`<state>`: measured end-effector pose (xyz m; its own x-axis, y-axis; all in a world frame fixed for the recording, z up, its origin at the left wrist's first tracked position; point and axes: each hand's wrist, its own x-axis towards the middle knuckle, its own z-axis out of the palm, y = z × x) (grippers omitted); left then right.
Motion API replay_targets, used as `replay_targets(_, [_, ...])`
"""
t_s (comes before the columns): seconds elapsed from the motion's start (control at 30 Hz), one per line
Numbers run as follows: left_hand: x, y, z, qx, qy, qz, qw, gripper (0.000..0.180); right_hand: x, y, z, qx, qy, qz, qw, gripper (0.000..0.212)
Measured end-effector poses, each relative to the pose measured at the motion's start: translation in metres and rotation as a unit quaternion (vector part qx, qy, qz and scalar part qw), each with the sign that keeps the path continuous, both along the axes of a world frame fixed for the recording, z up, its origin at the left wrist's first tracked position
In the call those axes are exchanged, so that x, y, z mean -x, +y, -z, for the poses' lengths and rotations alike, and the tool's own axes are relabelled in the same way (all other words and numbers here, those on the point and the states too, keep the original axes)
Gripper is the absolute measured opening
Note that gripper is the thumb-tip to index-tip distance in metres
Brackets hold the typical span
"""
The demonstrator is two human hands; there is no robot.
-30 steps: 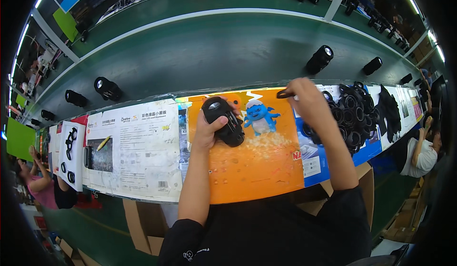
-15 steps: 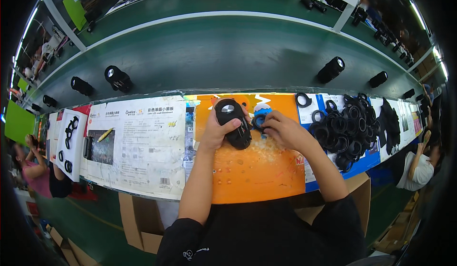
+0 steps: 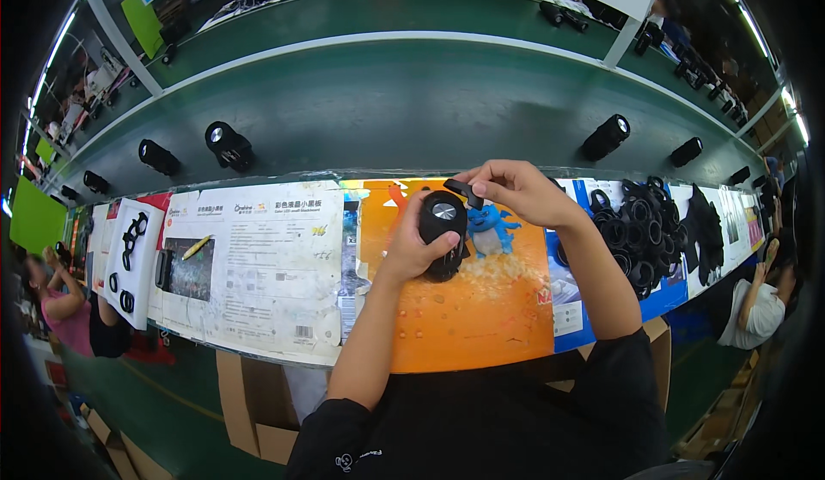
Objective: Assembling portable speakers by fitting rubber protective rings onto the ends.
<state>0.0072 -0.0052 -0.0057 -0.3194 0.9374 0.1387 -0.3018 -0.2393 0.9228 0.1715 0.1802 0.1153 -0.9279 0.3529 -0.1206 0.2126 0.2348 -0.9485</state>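
I'm watching the left hand (image 3: pixel 410 246) clasping a black cylinder (image 3: pixel 443 229); the right hand (image 3: pixel 516 191) is pinching a black ring (image 3: pixel 464 192) between fingertips, just beside the cylinder's end.

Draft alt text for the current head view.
A person's left hand holds a black, rounded cylindrical device with a silver disc on its end, while the right hand pinches a curved black piece near that end. Black rings lie heaped to the right.
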Motion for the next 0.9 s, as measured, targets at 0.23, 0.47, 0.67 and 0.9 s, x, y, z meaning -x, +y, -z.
replay_targets(0.23, [-0.006,-0.004,-0.017,0.043,0.085,0.006,0.995,0.079,0.007,-0.008,-0.026,-0.025,0.014,-0.073,0.997,0.027])
replay_targets(0.47, [-0.006,-0.007,-0.020,0.055,0.110,0.011,0.992,0.082,0.002,-0.023,-0.044,-0.178,-0.029,-0.095,0.979,0.018])
replay_targets(0.67, [-0.008,-0.006,-0.024,0.057,0.103,0.014,0.993,0.083,-0.006,-0.030,-0.040,-0.248,0.016,-0.088,0.965,0.013])
replay_targets(0.9, [-0.006,-0.007,-0.021,0.074,0.098,0.031,0.992,0.087,-0.012,-0.027,-0.030,-0.263,0.053,-0.103,0.958,0.012])
